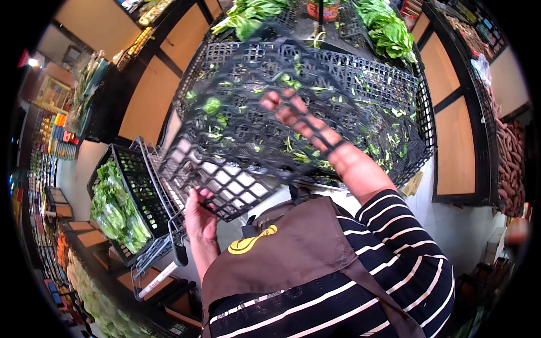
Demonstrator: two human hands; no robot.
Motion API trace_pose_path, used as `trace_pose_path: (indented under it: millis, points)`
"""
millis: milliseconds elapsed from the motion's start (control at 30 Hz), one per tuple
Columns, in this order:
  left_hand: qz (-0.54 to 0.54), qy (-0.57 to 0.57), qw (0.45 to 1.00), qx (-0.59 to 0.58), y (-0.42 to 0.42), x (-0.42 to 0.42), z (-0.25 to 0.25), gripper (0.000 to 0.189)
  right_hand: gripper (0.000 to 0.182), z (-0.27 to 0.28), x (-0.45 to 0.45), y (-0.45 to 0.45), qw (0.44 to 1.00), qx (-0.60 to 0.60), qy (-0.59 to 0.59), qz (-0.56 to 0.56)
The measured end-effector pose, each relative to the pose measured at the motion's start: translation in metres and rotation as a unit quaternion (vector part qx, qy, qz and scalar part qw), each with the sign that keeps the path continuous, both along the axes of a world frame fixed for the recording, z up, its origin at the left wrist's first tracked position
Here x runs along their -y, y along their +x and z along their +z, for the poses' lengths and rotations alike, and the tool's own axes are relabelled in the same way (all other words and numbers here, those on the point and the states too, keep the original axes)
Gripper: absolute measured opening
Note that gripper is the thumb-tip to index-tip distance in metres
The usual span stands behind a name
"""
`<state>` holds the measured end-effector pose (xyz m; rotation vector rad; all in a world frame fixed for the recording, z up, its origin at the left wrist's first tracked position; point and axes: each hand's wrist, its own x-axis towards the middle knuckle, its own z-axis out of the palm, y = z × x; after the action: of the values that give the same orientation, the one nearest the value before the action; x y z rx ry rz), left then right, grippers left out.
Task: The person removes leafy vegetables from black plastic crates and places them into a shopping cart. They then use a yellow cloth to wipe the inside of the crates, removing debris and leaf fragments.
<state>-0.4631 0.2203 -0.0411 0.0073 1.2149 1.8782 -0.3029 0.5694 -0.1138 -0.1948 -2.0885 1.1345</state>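
Observation:
A black plastic mesh grid (236, 183), blurred by motion, is lifted over the display stand. My left hand (203, 211) grips its lower left edge. My right hand (287, 110) is behind the lattice, seen through its holes and blurred; whether its fingers hold the grid I cannot tell. Beneath lies a black perforated crate surface (380, 84) strewn with green leaf scraps (374, 150). Leafy greens are stacked at the back left (255, 14) and back right (386, 29) of the stand.
A shopping cart (158, 283) stands at the left, beside a black crate (139, 190) of bagged lettuce (112, 207). A jar (323, 10) is at the stand's back. Wood-panelled shelves (454, 143) flank the right, with sweet potatoes (511, 164) beyond.

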Motion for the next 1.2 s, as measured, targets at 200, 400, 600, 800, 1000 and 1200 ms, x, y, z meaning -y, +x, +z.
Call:
trace_pose_path:
  millis: [200,400,600,800,1000,1200]
  points:
    - [0.058,0.015,0.996,-0.070,-0.051,0.046,-0.023,0.021,0.057,-0.022,0.049,0.125,0.933,0.324,0.150,-0.031]
    - [0.095,-0.015,0.993,-0.065,-0.057,0.075,-0.042,0.028,0.050,-0.040,-0.034,0.285,0.716,0.473,-0.118,-0.499]
    - [0.145,-0.007,0.986,-0.081,-0.079,0.047,-0.033,0.036,0.027,-0.089,-0.034,0.252,0.765,0.030,-0.607,-0.211]
    - [0.137,0.080,0.981,-0.108,-0.094,0.047,-0.018,0.029,0.023,0.043,-0.004,0.204,0.929,0.027,-0.286,-0.232]
    - [0.151,0.165,0.968,-0.111,-0.116,0.069,-0.036,0.027,0.018,0.127,0.066,0.205,0.934,-0.056,-0.003,-0.354]
    - [0.201,0.107,0.968,-0.105,-0.122,0.058,-0.055,0.029,0.015,0.071,0.058,0.199,0.902,0.021,-0.001,-0.431]
